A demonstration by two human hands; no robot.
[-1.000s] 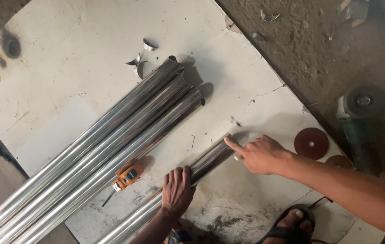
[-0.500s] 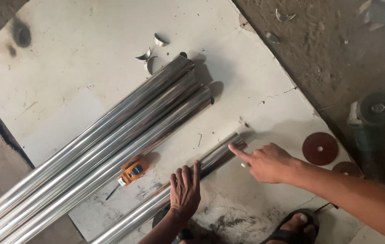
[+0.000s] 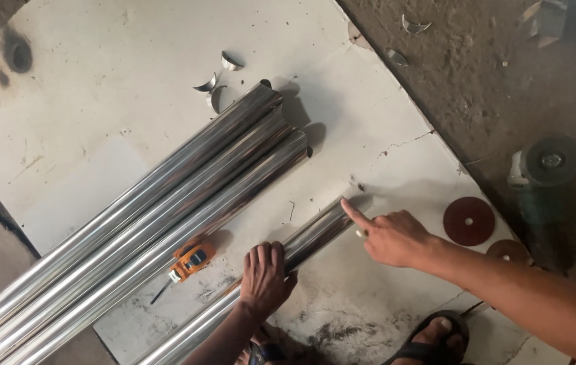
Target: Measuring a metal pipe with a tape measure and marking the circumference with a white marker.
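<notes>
White board on a dirt floor carries the work. Nearest, the left hand lies palm-down with fingers spread flat over a shiny pipe, pressing rather than gripping it. Just right of it, the right hand points its forefinger onto the pipe's end, other fingers loosely curled. An orange tape measure sits left of the left hand. Beyond lie three long pipes; two red discs and a grinder sit past the right wrist.
</notes>
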